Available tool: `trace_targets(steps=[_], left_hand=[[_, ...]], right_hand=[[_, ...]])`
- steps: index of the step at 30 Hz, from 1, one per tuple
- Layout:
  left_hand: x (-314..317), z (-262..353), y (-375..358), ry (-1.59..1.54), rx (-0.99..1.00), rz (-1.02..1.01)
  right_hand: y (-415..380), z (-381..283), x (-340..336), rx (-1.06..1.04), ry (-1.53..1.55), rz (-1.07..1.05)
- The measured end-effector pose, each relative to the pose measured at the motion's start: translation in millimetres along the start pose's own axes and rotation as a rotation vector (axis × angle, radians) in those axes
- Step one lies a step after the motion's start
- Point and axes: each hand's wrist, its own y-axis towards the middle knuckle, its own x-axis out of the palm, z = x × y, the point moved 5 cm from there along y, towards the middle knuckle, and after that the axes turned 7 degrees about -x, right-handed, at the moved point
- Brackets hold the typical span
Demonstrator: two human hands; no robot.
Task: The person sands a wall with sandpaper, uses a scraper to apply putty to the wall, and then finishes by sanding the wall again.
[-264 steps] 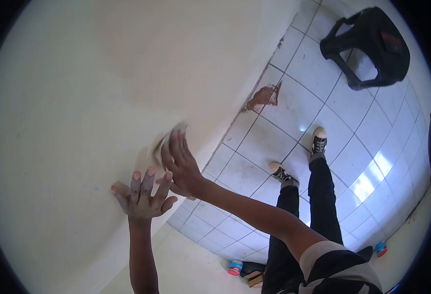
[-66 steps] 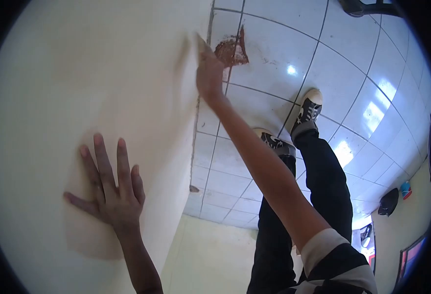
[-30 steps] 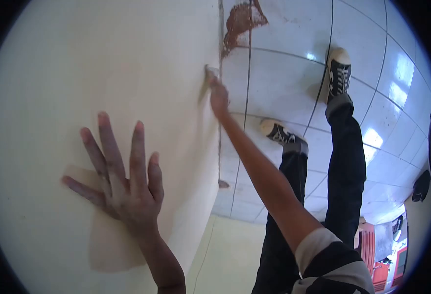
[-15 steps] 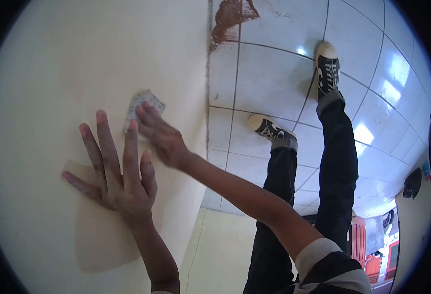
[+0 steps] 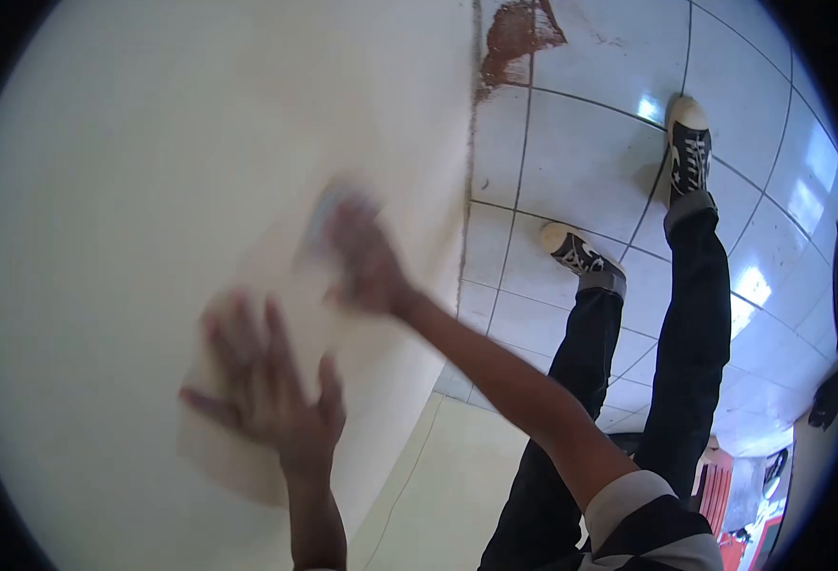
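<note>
My left hand (image 5: 271, 390) is at the pale wall (image 5: 190, 171), fingers spread, blurred and holding nothing. Up and to the right of it, my right hand (image 5: 366, 257) presses a flat, light grey piece (image 5: 328, 214) against the same wall. That piece shows at the fingertips and is smeared by motion; my fingers cover part of it, and what it is made of cannot be made out.
White floor tiles (image 5: 581, 143) meet the wall along a dirty edge. A reddish-brown stain (image 5: 514, 38) marks the tiles at the top. My legs and dark shoes (image 5: 690, 147) are at the right. Red slatted furniture (image 5: 714, 490) stands at the lower right.
Both hands appear farther right in the view, and the left is also lower and now blurred. The whole scene has shifted right too. The gap between the hands has grown.
</note>
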Motion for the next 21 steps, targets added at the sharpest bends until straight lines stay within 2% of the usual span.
trace_targets(steps=[1, 2, 6, 7, 8, 9, 11, 12, 14, 15, 17, 19, 21], left_hand=[[6, 13, 11, 0.22, -0.039, -0.012], [13, 21, 18, 0.332, -0.036, 0.092], [10, 41, 49, 0.2, -0.014, 0.101], [5, 43, 52, 0.084, 0.034, 0.028], [-1, 44, 53, -0.03, 0.089, -0.041], [-11, 36, 55, -0.038, 0.093, -0.023], [-43, 0, 47, -0.338, 0.033, 0.286], [-68, -13, 48, -0.387, 0.007, 0.328], [-96, -29, 54, -0.268, 0.057, 0.254], [-97, -29, 60, -0.154, 0.113, 0.184], [-90, -23, 76, -0.207, 0.111, 0.176], [-80, -11, 86, 0.17, 0.003, 0.133], [-72, 2, 94, 0.138, -0.036, 0.118]], right_hand=[[5, 40, -19, 0.182, -0.139, 0.069], [7, 41, -22, 0.164, -0.154, 0.071], [12, 55, -20, 0.476, -0.13, 0.186], [10, 51, -20, 0.563, -0.124, 0.209], [18, 15, -9, 0.523, -0.228, 0.102], [34, -30, 1, 0.475, -0.331, -0.001], [94, -119, -12, 0.184, -0.265, -0.022], [121, -136, -17, 0.177, -0.267, -0.021], [161, -155, -19, 0.057, 0.022, -0.026], [172, -144, -20, 0.051, 0.02, -0.03], [203, -107, -26, -0.062, -0.369, -0.063], [192, -9, -47, 0.231, -0.203, 0.219], [158, 90, -68, 0.49, -0.081, 0.359]])
